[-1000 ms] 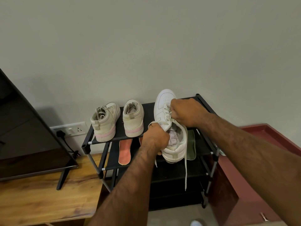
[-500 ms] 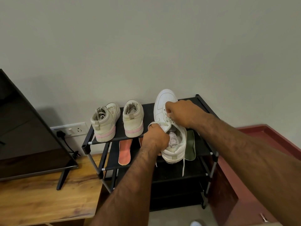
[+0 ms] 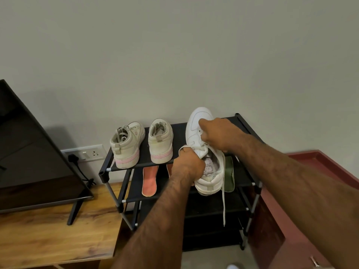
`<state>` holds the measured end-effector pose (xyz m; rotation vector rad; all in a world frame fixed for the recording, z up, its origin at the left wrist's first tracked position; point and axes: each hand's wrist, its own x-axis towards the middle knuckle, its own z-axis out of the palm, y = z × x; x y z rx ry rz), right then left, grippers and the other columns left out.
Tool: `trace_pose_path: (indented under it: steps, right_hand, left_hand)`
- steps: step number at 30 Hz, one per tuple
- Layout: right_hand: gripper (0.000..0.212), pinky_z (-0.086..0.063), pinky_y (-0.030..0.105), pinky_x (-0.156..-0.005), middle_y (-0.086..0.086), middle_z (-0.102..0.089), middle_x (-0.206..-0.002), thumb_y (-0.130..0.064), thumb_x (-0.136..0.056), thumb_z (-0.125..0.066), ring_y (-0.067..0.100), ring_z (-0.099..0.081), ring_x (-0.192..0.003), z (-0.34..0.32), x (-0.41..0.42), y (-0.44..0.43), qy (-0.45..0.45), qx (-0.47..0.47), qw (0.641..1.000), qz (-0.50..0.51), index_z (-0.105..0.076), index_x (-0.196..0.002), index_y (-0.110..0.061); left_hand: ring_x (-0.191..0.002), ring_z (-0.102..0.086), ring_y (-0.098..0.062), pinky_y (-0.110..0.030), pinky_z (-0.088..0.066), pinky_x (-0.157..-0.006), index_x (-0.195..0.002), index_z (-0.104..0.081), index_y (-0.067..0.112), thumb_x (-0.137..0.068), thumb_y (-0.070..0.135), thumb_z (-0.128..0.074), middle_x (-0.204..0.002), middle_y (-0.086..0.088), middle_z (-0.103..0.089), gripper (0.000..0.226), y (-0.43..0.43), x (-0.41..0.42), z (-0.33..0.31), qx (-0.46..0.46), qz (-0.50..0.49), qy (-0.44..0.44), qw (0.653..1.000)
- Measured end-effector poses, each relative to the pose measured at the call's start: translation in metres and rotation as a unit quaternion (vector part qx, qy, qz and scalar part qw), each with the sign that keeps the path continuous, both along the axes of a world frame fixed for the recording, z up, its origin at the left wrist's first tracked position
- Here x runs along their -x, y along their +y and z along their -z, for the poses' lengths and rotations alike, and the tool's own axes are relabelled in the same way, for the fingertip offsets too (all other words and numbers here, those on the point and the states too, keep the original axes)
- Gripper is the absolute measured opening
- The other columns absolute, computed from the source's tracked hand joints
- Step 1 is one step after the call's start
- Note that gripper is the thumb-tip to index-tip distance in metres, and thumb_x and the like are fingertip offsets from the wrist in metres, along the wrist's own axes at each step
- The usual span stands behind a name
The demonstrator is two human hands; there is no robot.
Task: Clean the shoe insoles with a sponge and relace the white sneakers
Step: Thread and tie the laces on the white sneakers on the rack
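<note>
A white sneaker [image 3: 196, 121] is held up over the black shoe rack [image 3: 143, 167], toe pointing away. My left hand [image 3: 189, 166] grips its left collar edge by the tongue. My right hand [image 3: 217, 133] pinches the lace at the eyelets on the vamp. One loose white lace end [image 3: 223, 206] hangs down past the heel. An orange insole [image 3: 149, 181] lies on the second shelf, and a green insole [image 3: 229, 174] lies there too, to the right of the sneaker.
Two cream sneakers with pink soles [image 3: 127, 145] [image 3: 160, 141] stand on the rack's top shelf. A dark TV [image 3: 29, 152] stands on a wooden table [image 3: 48, 235] at left, with a wall socket [image 3: 87, 153] behind. A maroon surface [image 3: 320, 167] lies at right.
My right hand has slid forward along the eyelets toward the toe. The hanging lace end has swung and now dangles lower. My left hand keeps the same grip.
</note>
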<state>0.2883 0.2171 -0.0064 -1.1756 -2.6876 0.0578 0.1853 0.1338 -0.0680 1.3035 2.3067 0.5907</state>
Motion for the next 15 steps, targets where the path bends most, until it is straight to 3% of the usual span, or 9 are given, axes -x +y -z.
trace_pose_path:
  steps: [5,8,12,15]
  right_hand:
    - [0.014,-0.063,0.044,-0.059,0.002,-0.065,-0.098,-0.026,-0.105,-0.044,0.026,-0.07,-0.082,-0.002,-0.021,0.003,0.111,0.153,0.982,0.012,-0.057,-0.107,-0.025]
    - [0.011,-0.065,0.041,-0.06,-0.001,-0.067,-0.105,-0.026,-0.104,-0.052,0.026,-0.074,-0.08,0.001,-0.031,0.0,0.125,0.205,0.971,-0.002,-0.063,-0.105,-0.028]
    - [0.015,-0.062,0.035,-0.06,0.0,-0.069,-0.105,-0.023,-0.101,-0.053,0.021,-0.07,-0.071,0.008,-0.027,-0.006,0.081,0.115,0.99,-0.003,-0.067,-0.104,-0.027]
    - [0.02,-0.05,0.033,-0.071,0.006,-0.07,-0.108,-0.026,-0.102,-0.048,0.022,-0.064,-0.085,0.014,-0.019,-0.009,-0.011,0.009,1.0,-0.017,-0.065,-0.112,-0.022]
  left_hand:
    - [-0.127,-0.056,-0.04,-0.046,-0.051,-0.103,-0.143,-0.036,0.002,-0.096,0.021,-0.056,-0.147,-0.015,-0.045,0.055,0.0,0.003,-0.001,0.005,-0.002,-0.003,1.0]
    - [-0.132,-0.052,-0.04,-0.044,-0.047,-0.105,-0.145,-0.035,0.002,-0.097,0.018,-0.054,-0.15,-0.016,-0.043,0.055,-0.001,0.002,0.0,0.003,-0.003,0.005,1.0]
    - [-0.131,-0.052,-0.04,-0.045,-0.048,-0.104,-0.145,-0.034,0.002,-0.096,0.016,-0.053,-0.15,-0.016,-0.042,0.054,-0.002,0.001,-0.001,0.006,-0.002,0.005,1.0]
    - [-0.125,-0.055,-0.041,-0.047,-0.057,-0.093,-0.144,-0.035,0.003,-0.095,0.015,-0.052,-0.146,-0.015,-0.044,0.052,-0.004,0.001,-0.003,0.007,-0.004,0.001,1.0]
